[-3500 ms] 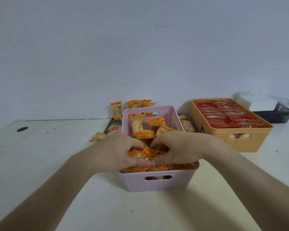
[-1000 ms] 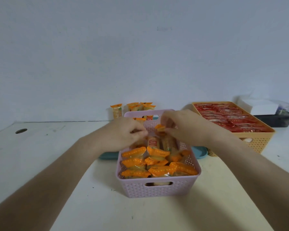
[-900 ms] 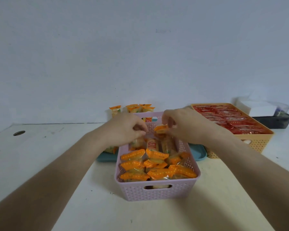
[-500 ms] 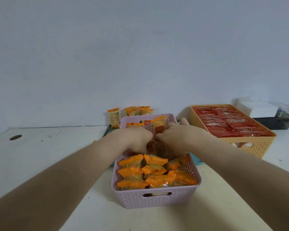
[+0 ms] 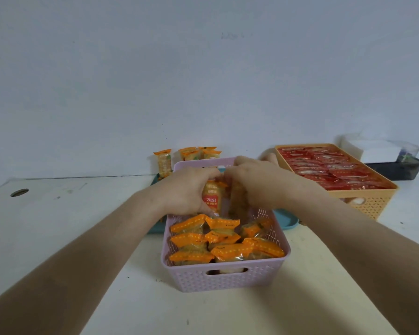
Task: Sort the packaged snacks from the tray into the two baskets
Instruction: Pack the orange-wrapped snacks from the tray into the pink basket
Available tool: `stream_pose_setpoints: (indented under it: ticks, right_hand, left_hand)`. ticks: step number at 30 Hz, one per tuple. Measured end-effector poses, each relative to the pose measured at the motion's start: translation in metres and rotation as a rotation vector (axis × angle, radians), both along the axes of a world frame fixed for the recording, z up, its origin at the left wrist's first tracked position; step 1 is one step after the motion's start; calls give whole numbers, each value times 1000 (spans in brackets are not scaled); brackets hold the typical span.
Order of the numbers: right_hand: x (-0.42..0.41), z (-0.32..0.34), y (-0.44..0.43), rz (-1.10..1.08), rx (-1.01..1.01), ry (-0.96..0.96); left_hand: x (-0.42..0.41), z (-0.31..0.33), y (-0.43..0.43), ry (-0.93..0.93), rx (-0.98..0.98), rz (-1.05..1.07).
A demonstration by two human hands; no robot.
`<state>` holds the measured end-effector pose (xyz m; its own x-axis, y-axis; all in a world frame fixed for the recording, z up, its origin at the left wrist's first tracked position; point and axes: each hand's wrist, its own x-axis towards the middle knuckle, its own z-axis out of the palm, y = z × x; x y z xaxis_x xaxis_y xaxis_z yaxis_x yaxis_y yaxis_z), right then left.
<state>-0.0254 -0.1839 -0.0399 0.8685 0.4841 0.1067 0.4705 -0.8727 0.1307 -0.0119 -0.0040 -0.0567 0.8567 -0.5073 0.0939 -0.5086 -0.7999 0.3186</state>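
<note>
Tabletop point(image 5: 70, 213) stretches left of pink basket point(image 5: 227, 279); orange basket point(image 5: 373, 204) stands close right.

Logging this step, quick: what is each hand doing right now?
Left hand: holds a snack packet in the pink basket.
Right hand: holds another packet.

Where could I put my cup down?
Bare table left of the pink basket and in front of it. Crowded behind and right: teal tray, orange basket; left hand and right hand grip snack packets inside it.
</note>
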Motion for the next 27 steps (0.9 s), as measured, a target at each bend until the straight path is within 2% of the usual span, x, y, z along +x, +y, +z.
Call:
stream_pose_setpoints:
  ticks: [3, 7, 12, 16, 20, 22, 27]
  right_hand:
    - [-17, 14, -7, -2, 124, 62]
    - [-38, 10, -15, 27, 24, 139]
    - [-48, -6, -22, 111, 118, 12]
    - [-50, -6, -30, 48, 101, 159]
    - [-49, -6, -33, 98, 39, 141]
    - [-47, -8, -32, 97, -6, 127]
    - [-43, -13, -32, 116, -31, 119]
  left_hand:
    - [-5, -1, 2, 20, 12, 4]
    - [-8, -2, 2, 98, -42, -46]
    - [-18, 1, -3, 179, -36, -67]
    - [-26, -1, -5, 199, 13, -103]
    - [-30, -6, -7, 132, 108, -93]
    - [-31, -9, -9, 96, 96, -71]
    - [-29, -16, -8, -116, 93, -60]
